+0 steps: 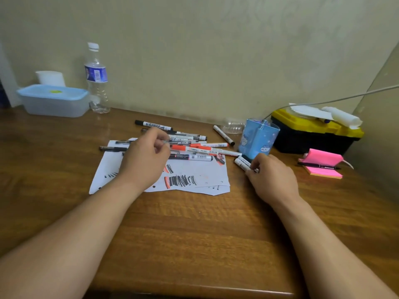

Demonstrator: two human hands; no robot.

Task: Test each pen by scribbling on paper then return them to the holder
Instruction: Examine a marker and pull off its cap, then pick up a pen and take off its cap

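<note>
The left hand (144, 156) pinches a thin pen (168, 142) from the pile (200, 151) on the paper (194, 180). The right hand (272, 175) curls round white markers (241, 164) beside the holder (259, 139), near the desk's back edge. Lifting them carelessly could tip the holder.

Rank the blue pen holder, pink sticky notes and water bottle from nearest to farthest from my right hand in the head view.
From the right hand:
1. Blue pen holder, just behind it.
2. Pink sticky notes, to its right.
3. Water bottle, far left by the wall.
</note>
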